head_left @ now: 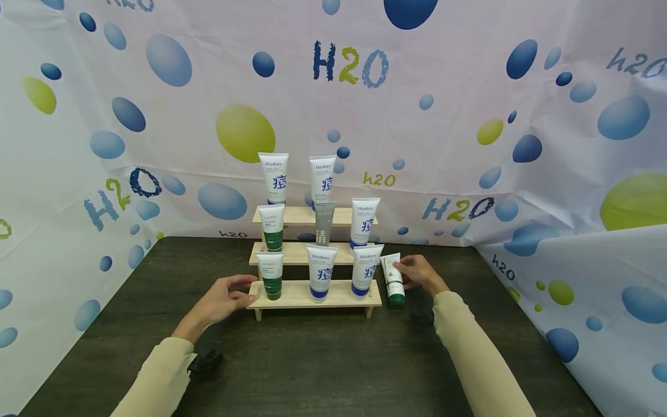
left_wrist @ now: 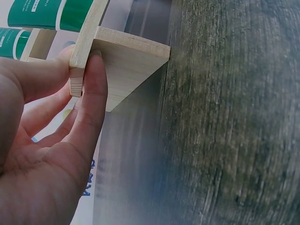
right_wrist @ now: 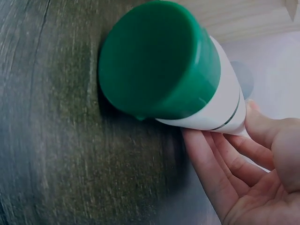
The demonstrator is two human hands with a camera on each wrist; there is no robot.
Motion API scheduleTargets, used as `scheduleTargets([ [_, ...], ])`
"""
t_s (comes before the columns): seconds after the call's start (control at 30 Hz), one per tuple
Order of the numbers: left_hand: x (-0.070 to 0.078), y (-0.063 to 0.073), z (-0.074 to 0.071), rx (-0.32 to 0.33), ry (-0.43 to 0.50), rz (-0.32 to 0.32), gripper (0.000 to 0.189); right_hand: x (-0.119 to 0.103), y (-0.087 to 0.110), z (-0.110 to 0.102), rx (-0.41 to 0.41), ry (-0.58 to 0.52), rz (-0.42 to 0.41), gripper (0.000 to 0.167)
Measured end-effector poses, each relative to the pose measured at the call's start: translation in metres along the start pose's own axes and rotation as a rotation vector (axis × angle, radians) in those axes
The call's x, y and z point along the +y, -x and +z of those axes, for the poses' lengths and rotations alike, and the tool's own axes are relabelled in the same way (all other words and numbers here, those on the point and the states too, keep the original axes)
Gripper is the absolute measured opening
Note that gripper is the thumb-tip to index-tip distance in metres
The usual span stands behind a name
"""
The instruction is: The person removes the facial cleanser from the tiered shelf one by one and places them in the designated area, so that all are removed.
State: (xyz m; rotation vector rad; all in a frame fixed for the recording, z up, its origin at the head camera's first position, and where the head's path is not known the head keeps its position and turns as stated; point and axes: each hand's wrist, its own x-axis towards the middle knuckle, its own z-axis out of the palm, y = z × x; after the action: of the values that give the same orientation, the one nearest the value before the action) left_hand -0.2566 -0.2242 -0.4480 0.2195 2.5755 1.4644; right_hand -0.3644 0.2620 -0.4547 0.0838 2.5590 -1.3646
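My left hand (head_left: 221, 301) pinches the left end of the lowest board of a three-tier wooden display stand (head_left: 294, 294); in the left wrist view the thumb lies over the board (left_wrist: 78, 70) and a finger under it. Right of the stand, my right hand (head_left: 421, 272) grips a white squeeze tube (head_left: 392, 272) between thumb and fingers. Its green cap (right_wrist: 154, 61) points toward me, low at the dark table. On the bottom tier stand a green-and-white tube (head_left: 271, 275) and two white-and-blue tubes (head_left: 320, 272).
The middle tier bears a green-and-white tube (head_left: 272, 226), a grey tube (head_left: 323, 223) and a white-and-blue tube (head_left: 363, 223). Two white-and-blue tubes (head_left: 274, 176) stand on top. Behind the dark wooden table (head_left: 312, 365) hangs a dotted sheet (head_left: 443, 150).
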Motion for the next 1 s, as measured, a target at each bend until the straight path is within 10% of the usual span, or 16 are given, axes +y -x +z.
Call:
scheduleTargets([
  [1.0,-0.0001,0.0006,0.0014,-0.002,-0.011,-0.019,0.056,0.0022,0.0025,-0.0048,0.029,0.002,0.067,0.046],
])
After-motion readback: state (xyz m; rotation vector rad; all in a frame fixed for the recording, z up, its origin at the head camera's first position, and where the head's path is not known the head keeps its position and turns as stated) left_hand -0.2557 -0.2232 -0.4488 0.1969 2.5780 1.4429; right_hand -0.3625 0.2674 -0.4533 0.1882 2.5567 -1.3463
